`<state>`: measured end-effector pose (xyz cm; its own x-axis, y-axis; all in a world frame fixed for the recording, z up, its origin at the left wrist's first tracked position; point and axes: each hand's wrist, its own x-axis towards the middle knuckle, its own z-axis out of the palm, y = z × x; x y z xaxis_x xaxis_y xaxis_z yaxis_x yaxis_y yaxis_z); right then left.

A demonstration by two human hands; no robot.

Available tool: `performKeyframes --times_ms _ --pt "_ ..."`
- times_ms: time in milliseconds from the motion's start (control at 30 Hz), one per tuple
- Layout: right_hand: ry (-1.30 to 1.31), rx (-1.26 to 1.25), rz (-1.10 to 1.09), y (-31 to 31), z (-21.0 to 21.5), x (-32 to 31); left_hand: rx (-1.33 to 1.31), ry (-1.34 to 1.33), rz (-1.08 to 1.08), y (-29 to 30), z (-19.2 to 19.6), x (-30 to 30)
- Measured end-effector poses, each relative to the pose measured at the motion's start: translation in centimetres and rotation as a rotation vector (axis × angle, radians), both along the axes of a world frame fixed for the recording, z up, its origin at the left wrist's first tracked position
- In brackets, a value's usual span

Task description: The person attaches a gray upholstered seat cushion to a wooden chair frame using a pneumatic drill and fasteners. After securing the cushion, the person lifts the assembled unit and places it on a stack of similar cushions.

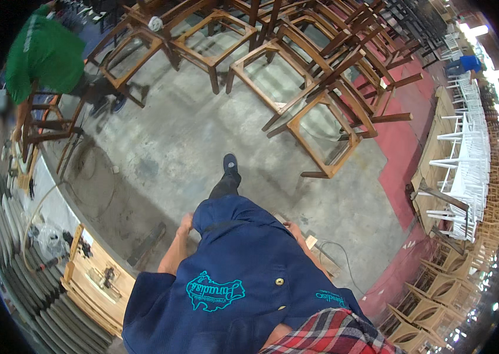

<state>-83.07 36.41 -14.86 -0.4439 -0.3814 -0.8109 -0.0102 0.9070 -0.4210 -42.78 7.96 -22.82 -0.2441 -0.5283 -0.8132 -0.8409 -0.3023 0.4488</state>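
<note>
My left hand (187, 223) hangs low beside the left edge of my dark blue apron (232, 248). Its fingers are mostly hidden, so I cannot tell whether it grips anything. On the other side, my right hand (292, 228) is next to the apron's right edge, its fingers also too small and covered to read. One dark shoe (230, 164) shows ahead of me on the concrete floor. Farther off stand bare wooden chair frames with open seats; the nearest frame (326, 138) is to the front right.
A person in a green shirt (46, 56) is at the far left beside a wooden frame (49, 121). A wooden workbench (105, 265) lies to my near left, by stacked grey curved parts (22, 277). White chairs (468, 159) line the right. A cable (347, 262) crosses the floor.
</note>
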Motion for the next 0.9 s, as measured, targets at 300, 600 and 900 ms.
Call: performKeyframes --times_ms 300,600,900 --pt "0.156 0.046 -0.130 -10.4 2.0 -11.4 -0.253 0.108 -0.069 -26.0 7.7 -14.6" --pt "0.307 -0.082 0.113 -22.1 2.5 -16.3 -0.329 0.109 0.142 -27.7 13.4 -17.3" --pt "0.246 -0.025 0.134 -28.9 0.6 -33.4 0.055 -0.116 0.030 -8.0 6.0 -13.3"
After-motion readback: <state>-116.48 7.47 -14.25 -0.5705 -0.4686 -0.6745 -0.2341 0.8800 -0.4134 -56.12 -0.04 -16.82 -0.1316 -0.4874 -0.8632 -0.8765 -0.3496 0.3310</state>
